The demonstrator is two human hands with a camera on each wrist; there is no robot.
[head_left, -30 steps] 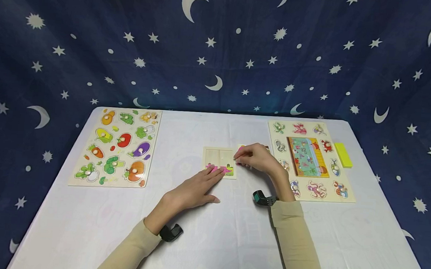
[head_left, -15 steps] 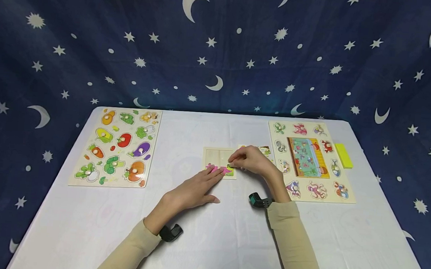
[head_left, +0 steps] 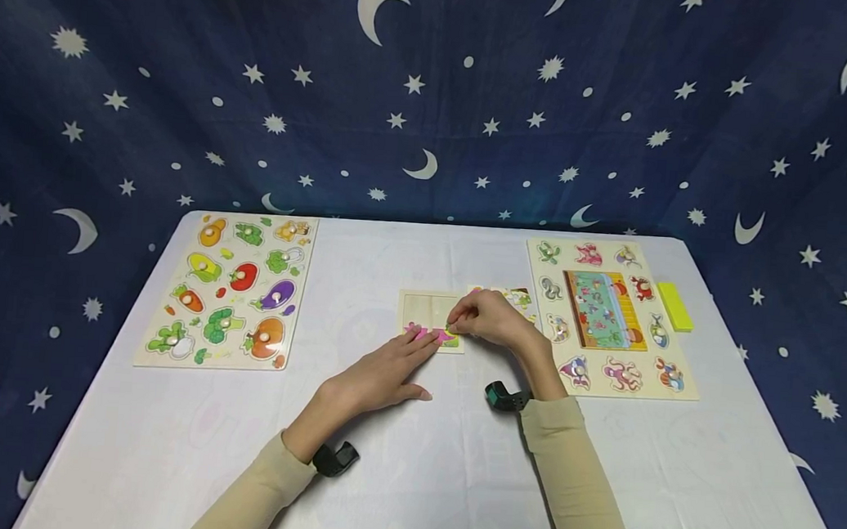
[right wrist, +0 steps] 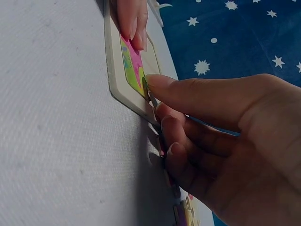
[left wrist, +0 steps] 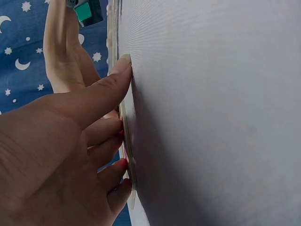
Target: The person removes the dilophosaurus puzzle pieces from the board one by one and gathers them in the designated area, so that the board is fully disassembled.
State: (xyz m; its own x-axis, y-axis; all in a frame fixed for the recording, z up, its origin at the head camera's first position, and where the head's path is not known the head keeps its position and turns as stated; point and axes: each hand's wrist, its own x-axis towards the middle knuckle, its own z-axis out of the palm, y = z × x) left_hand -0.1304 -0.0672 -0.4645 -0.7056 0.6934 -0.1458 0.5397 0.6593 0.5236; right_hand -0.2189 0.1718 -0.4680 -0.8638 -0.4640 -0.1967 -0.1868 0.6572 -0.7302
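Observation:
A small wooden puzzle tray (head_left: 415, 303) lies mid-table, with pink and green puzzle pieces (right wrist: 134, 63) along its near side. My left hand (head_left: 381, 370) rests on the tray with its fingers extended, the fingertips on the pink part; its thumb lies apart on the tabletop in the head view. At the tray's right side, my right hand (head_left: 497, 317) pinches a thin puzzle piece (right wrist: 151, 98) between thumb and index finger, against the end of the pink and green row. Most of that piece is hidden by the fingers. Other loose puzzle pieces (head_left: 523, 298) lie behind the right hand.
A vegetable peg puzzle board (head_left: 226, 292) lies at the left. At the right is a sea-animal peg board (head_left: 682, 356) bearing a picture puzzle (head_left: 601, 310). A yellow block (head_left: 675, 306) sits beyond it. Starry dark blue cloth (head_left: 435, 93) hangs behind the table.
My right hand has moved left and slightly down, from beside the tray onto its right edge, uncovering some of the loose pieces. My left hand has stayed in place.

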